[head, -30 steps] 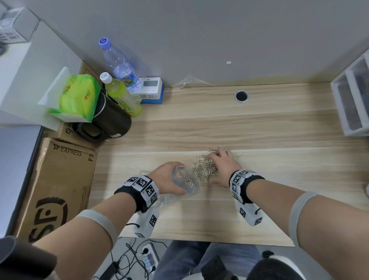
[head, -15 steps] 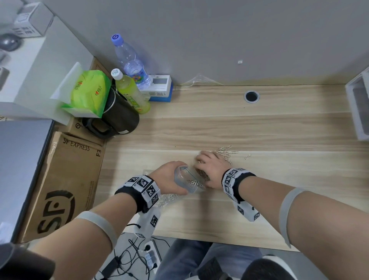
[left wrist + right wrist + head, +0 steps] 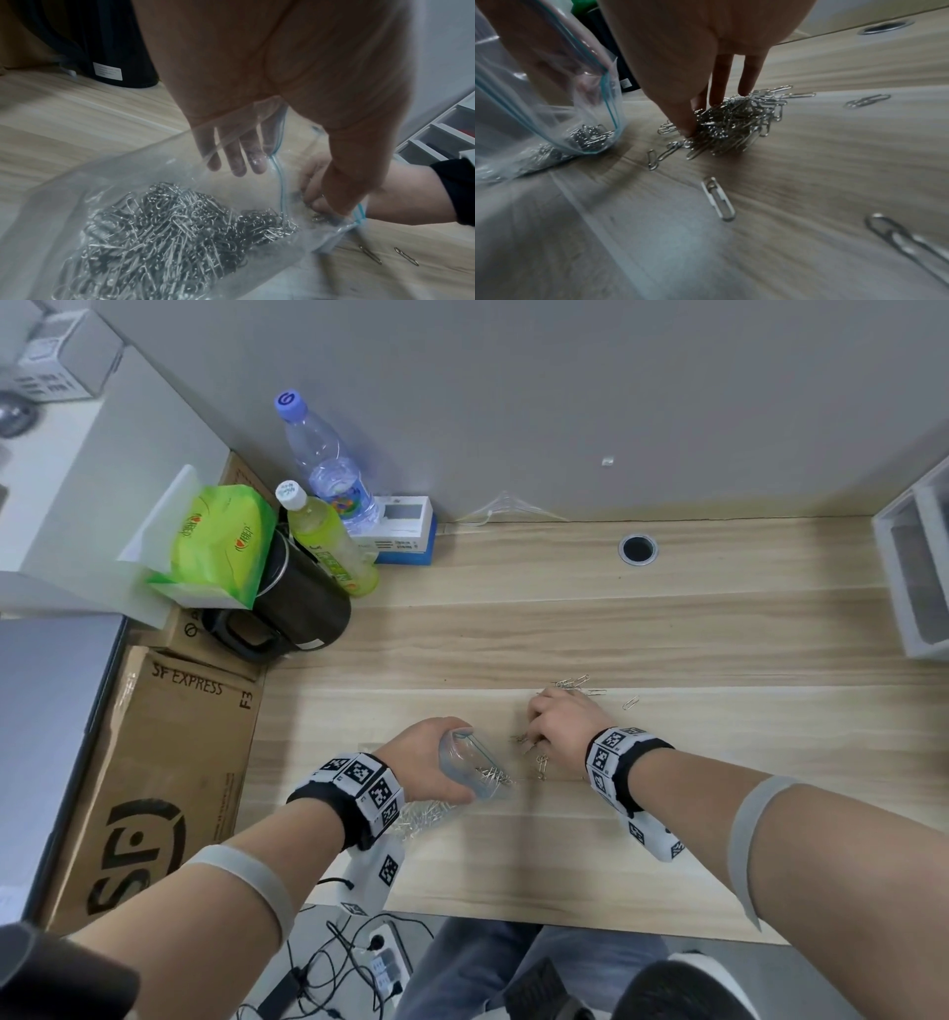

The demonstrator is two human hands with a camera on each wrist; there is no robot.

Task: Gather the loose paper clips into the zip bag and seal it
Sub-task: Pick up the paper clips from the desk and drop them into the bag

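My left hand [image 3: 429,765] grips the open mouth of the clear zip bag [image 3: 470,762] at the desk's near middle; its fingers [image 3: 239,156] show through the plastic, inside the blue zip line. A heap of silver paper clips [image 3: 167,233] lies in the bag. Just right of the mouth, my right hand [image 3: 560,726] arches over a pile of loose paper clips [image 3: 734,123], thumb and fingertips [image 3: 744,91] pinching into it. Stray clips [image 3: 572,683] lie beyond the knuckles, one [image 3: 718,199] nearer me, and two [image 3: 370,254] by the bag's corner.
A black jug [image 3: 303,608], two bottles [image 3: 328,541], a green tissue pack [image 3: 221,541] and a small box crowd the desk's back left. A cardboard carton [image 3: 169,762] stands off the left edge. White drawers [image 3: 914,577] sit at the right, a cable hole [image 3: 638,549] at the back.
My right hand went from the clip pile to the bag mouth half a second ago, and has now moved back right onto the pile. The left hand kept holding the bag.
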